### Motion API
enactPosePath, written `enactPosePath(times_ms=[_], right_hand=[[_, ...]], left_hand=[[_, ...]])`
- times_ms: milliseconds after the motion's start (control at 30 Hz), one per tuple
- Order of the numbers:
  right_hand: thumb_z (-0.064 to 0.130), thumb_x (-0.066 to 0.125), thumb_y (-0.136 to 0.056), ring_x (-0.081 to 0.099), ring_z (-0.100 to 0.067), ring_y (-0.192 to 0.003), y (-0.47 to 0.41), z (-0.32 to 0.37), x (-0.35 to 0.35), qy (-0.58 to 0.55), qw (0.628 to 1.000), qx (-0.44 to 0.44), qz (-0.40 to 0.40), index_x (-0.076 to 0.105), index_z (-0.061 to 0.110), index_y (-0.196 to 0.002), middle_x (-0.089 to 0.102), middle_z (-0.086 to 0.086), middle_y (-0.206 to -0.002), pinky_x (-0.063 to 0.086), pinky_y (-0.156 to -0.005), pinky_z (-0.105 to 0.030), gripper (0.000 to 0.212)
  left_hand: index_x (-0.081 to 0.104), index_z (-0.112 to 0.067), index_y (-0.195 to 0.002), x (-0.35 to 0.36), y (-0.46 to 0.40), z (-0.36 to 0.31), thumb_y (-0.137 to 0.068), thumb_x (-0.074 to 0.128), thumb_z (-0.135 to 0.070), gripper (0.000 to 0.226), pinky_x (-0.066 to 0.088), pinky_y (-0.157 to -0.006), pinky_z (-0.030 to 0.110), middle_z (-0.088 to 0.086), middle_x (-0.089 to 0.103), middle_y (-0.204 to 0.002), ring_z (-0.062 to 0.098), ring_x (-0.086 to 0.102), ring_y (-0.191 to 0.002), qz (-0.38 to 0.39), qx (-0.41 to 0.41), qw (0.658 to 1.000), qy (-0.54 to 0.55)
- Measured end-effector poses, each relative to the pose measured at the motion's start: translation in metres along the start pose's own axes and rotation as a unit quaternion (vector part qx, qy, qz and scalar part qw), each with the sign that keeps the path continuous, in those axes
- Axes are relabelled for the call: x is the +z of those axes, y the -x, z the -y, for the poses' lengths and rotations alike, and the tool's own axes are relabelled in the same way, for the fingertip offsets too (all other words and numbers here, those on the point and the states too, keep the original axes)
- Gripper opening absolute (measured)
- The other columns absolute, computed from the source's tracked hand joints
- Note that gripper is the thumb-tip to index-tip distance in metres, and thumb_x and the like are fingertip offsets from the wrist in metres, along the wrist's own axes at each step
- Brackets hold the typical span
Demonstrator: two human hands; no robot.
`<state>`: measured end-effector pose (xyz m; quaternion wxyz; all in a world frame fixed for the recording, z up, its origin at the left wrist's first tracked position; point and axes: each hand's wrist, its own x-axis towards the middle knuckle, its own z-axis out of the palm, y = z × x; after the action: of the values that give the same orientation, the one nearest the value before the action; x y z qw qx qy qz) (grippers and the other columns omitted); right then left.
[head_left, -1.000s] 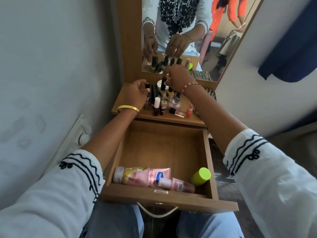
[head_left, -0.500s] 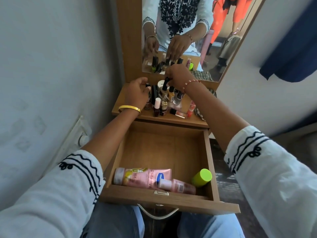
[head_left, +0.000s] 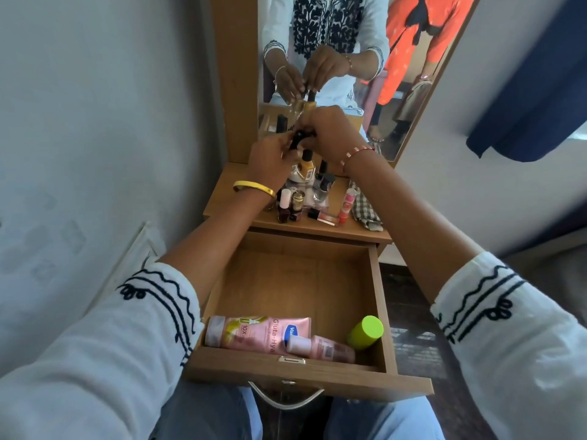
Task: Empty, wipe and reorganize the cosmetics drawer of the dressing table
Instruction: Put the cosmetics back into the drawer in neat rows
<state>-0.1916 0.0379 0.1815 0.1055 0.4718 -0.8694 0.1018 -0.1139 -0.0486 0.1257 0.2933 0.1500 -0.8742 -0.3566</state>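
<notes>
- A pale wall fills the left side; a white sleeve with dark wavy trim crosses the lower left
- The left hand [head_left: 270, 160], a yellow bangle [head_left: 254, 188] at its wrist, is raised over the counter [head_left: 359, 228]; its fingers curl round small black cosmetic items [head_left: 297, 139]
- The right hand [head_left: 330, 131], a beaded bracelet at its wrist, meets the left and pinches the same black items from above; exactly how many pieces they hold I cannot tell
- Below the hands, small bottles [head_left: 305, 185] crowd the counter, a checked cloth [head_left: 365, 208] lying at their right
- Nearer, the open wooden drawer [head_left: 378, 296] holds a pink tube [head_left: 257, 333], a small pink bottle [head_left: 320, 347] and a lime-capped bottle [head_left: 365, 331] along its front wall
- Behind the counter a mirror [head_left: 413, 90] reflects both hands
</notes>
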Motion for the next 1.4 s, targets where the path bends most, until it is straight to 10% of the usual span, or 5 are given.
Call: enactPosePath(times_ms=[200,633,1233,1400], right_hand=[[0.011,0.06,-0.086,0.057,-0.025,-0.11,0.01,-0.002,-0.01,-0.042,0.998,0.026,-0.025,0.063,0.012,-0.118,0.062,-0.013,-0.117,0.041,-0.091,-0.024,0.033],[0.007,0.066,-0.083,0.053,-0.004,-0.073,0.05,0.009,-0.009,-0.172,0.982,0.073,-0.004,0.07,0.004,-0.095,0.064,0.0,-0.088,0.042,-0.067,-0.005,0.014],[0.006,0.063,-0.084,0.063,-0.016,-0.094,0.106,0.058,0.025,-0.208,0.973,0.079,0.063,0.071,0.01,-0.095,0.069,-0.006,-0.107,0.05,-0.089,-0.024,0.014],[0.006,0.066,-0.082,0.057,-0.013,-0.086,0.109,0.064,0.055,-0.22,0.967,0.09,0.088,0.07,0.005,-0.098,0.062,0.003,-0.082,0.044,-0.078,-0.019,0.016]], left_hand=[[0.066,-0.001,-0.107,-0.005,0.003,-0.008,-0.085,0.06,-0.009,0.025,0.052,-0.087,0.039,0.019,0.07,-0.101,0.029,0.065,-0.095,-0.018,-0.005,0.998,0.054],[0.064,-0.005,-0.113,-0.013,0.045,-0.013,-0.087,0.058,-0.012,0.027,0.044,-0.081,0.02,0.012,0.069,-0.109,0.021,0.063,-0.1,-0.041,-0.041,0.997,0.06],[0.062,-0.003,-0.111,-0.025,0.127,0.019,-0.087,0.057,-0.007,0.025,0.041,-0.078,0.02,0.013,0.067,-0.106,0.015,0.058,-0.091,-0.044,-0.097,0.991,0.08],[0.061,-0.003,-0.11,-0.024,0.134,0.047,-0.086,0.059,-0.006,0.025,0.037,-0.073,0.013,0.013,0.066,-0.105,0.023,0.059,-0.096,-0.013,-0.15,0.988,0.029]])
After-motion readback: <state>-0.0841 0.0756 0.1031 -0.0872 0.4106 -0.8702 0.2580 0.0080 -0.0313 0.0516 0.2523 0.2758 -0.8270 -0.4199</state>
